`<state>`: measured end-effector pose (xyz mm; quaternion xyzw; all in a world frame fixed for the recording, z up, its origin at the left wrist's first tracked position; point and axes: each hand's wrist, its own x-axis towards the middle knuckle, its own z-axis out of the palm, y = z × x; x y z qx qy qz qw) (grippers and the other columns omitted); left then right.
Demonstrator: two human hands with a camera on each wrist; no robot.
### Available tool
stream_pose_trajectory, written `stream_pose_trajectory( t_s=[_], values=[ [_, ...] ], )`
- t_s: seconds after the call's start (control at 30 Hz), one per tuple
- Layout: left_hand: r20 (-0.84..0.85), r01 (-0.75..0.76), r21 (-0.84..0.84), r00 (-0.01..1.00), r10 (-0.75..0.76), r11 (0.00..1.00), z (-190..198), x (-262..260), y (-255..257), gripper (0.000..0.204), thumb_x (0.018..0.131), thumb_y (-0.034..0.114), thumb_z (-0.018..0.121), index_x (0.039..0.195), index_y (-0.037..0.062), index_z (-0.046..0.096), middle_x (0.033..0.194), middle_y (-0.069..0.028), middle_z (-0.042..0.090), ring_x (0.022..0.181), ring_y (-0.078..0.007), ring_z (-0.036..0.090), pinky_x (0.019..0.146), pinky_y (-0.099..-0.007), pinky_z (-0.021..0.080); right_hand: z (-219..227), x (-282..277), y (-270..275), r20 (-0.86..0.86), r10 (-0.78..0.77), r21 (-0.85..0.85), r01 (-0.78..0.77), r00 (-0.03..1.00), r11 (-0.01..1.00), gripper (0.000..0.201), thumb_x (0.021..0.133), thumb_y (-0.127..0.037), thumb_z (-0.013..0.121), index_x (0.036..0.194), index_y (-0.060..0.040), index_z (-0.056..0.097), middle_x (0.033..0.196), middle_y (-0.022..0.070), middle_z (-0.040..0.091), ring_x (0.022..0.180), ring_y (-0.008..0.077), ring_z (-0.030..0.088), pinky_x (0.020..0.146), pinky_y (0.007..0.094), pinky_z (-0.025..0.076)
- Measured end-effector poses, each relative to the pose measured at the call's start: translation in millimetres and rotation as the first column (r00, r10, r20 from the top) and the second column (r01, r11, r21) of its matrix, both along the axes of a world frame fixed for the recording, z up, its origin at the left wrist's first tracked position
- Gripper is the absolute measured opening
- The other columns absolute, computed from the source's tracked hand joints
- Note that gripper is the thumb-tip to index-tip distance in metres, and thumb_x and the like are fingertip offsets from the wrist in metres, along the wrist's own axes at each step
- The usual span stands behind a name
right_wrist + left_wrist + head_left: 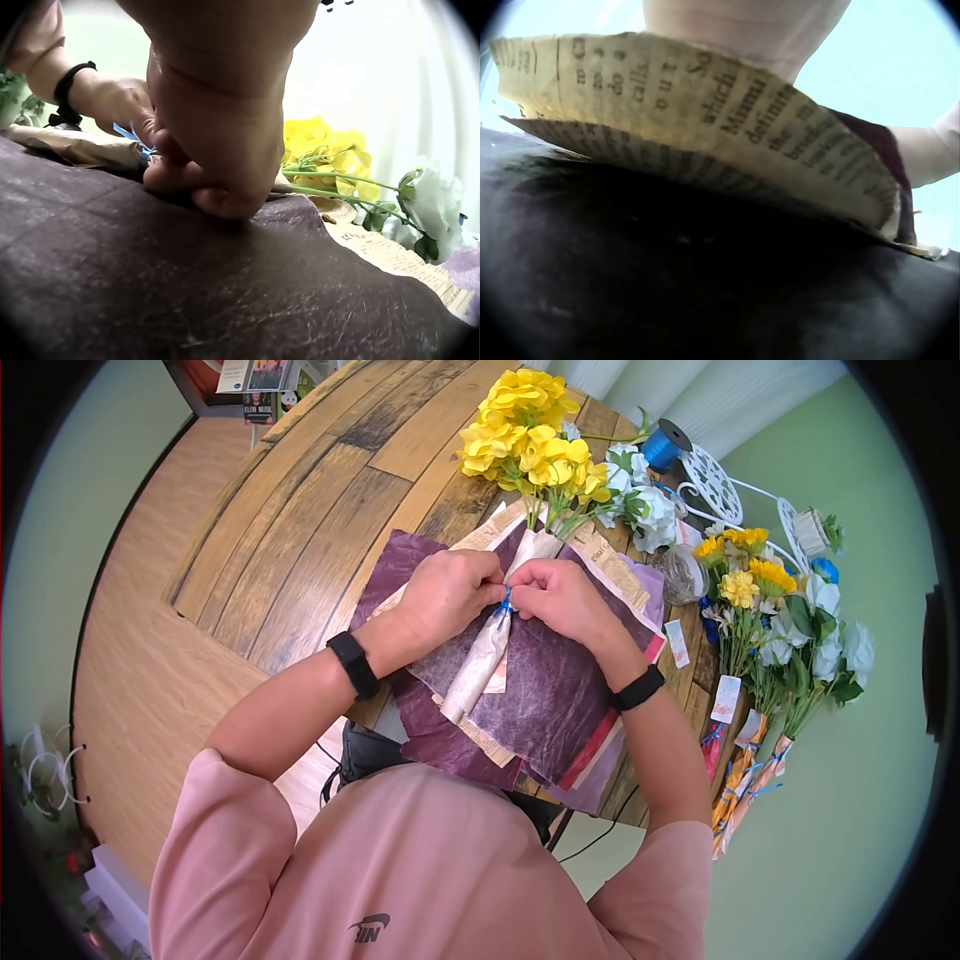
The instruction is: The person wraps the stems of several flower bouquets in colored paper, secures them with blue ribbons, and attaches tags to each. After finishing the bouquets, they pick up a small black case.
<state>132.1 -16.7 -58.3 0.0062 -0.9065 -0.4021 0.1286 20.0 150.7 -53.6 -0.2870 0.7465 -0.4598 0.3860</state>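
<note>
In the head view, a blue ribbon (506, 603) circles a paper-wrapped stem bundle (474, 678). My left hand (450, 595) pinches the ribbon from the left side, fingertips right at the tie. From the other side my right hand (568, 600) pinches it too, thumb and index finger close together. Yellow flowers (530, 445) spread from the far end of the bundle. Beneath lie dark purple wrapping paper (555, 695) and newsprint-patterned paper (612, 565). In the right wrist view, blue ribbon ends (129, 135) stick up beside the curled fingers; the left wrist view shows mostly newsprint paper (705, 112).
White flowers (655, 520) and a blue ribbon spool (664, 445) lie at the back right of the wooden table (290, 550). A clear jar (684, 574) stands nearby. Along the right edge are wrapped bouquets (745, 780) and a white metal stand (715, 485).
</note>
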Motion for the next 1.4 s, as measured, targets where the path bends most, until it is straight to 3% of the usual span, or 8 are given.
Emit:
stream_pose_trajectory(
  t_s=[0.63,0.83,0.93,1.0,1.03,1.1,1.3,1.4],
  values=[
    [0.132,0.156,-0.125,0.981,-0.139,0.98,-5,4,-17,0.013,0.075,0.014,0.069,0.083,0.0048,0.072,0.078,-0.0181,0.067,0.077,-0.0352,0.066,0.07,-0.0442,0.052,-3,0,13,-0.246,-0.017,0.069,0.035,0.969,0.997,0.005,0.078,-0.003,0.057,0.078,-0.0009,0.061,0.067,0.0017,0.061,0.06,0.0075,0.055,0.053,0.0229,0.041],
    [0.292,0.109,-0.029,0.952,-0.096,0.994,0,0,-22,0.012,0.076,0.013,0.068,0.083,0.0036,0.071,0.081,-0.0188,0.068,0.078,-0.0343,0.067,0.071,-0.0419,0.053,-4,-2,14,-0.223,-0.009,0.065,0.024,0.975,0.998,0.005,0.078,-0.003,0.057,0.079,-0.0016,0.061,0.066,0.0005,0.06,0.059,0.0074,0.053,0.053,0.0227,0.041],
    [0.217,0.065,0.185,0.97,-0.105,0.981,-5,-2,-22,0.02,0.081,0.008,0.066,0.099,0.0001,0.066,0.081,-0.0117,0.068,0.072,-0.0224,0.065,0.065,-0.035,0.051,1,-1,12,-0.149,-0.014,0.059,0.023,0.989,0.998,0.006,0.079,-0.003,0.057,0.082,-0.0017,0.062,0.068,0.0006,0.06,0.06,0.0076,0.054,0.054,0.0221,0.042],
    [0.436,-0.145,0.568,0.888,-0.147,0.81,4,-1,-16,0.033,0.081,0.004,0.067,0.113,0.0,0.059,0.083,-0.0056,0.064,0.073,-0.017,0.061,0.066,-0.0311,0.05,4,-1,11,-0.112,-0.012,0.067,0.02,0.994,0.998,0.007,0.079,-0.003,0.057,0.084,-0.0016,0.062,0.068,0.0008,0.061,0.061,0.0076,0.055,0.055,0.0218,0.042],
    [0.436,-0.145,0.568,0.888,-0.148,0.81,-2,-2,-16,0.033,0.081,0.004,0.067,0.113,0.0,0.059,0.083,-0.0056,0.064,0.073,-0.017,0.061,0.066,-0.0311,0.05,6,-1,11,-0.098,0.008,0.083,0.0,0.995,0.997,0.008,0.08,-0.004,0.058,0.087,-0.0016,0.061,0.069,0.001,0.061,0.062,0.0075,0.056,0.056,0.0217,0.043],
    [0.246,0.128,0.355,0.943,-0.224,0.926,-17,-2,-17,0.042,0.079,0.002,0.07,0.118,0.0003,0.054,0.083,-0.0025,0.06,0.072,-0.0137,0.059,0.067,-0.0269,0.049,10,0,11,-0.081,0.028,0.098,-0.02,0.996,0.995,0.009,0.081,-0.004,0.059,0.089,-0.0015,0.061,0.071,0.0012,0.062,0.064,0.0075,0.057,0.057,0.0216,0.043],
    [0.34,-0.023,0.587,0.914,-0.221,0.809,-13,-7,-8,0.038,0.08,-0.003,0.068,0.115,-0.0019,0.055,0.083,-0.0033,0.061,0.073,-0.0095,0.057,0.065,-0.023,0.047,13,8,8,-0.055,-0.029,0.053,0.032,0.998,0.998,0.01,0.084,-0.011,0.063,0.084,-0.0012,0.062,0.072,0.0,0.062,0.064,0.0077,0.058,0.058,0.0238,0.047],
    [0.349,-0.049,0.565,0.919,-0.184,0.823,-12,-9,-5,0.034,0.08,-0.004,0.067,0.112,-0.0004,0.055,0.081,-0.0029,0.06,0.072,-0.0085,0.055,0.063,-0.0231,0.046,8,6,10,-0.059,-0.009,0.024,0.011,0.998,1.0,0.012,0.086,-0.013,0.064,0.084,-0.001,0.061,0.072,0.0002,0.062,0.064,0.0081,0.059,0.059,0.0242,0.048]
  ],
)
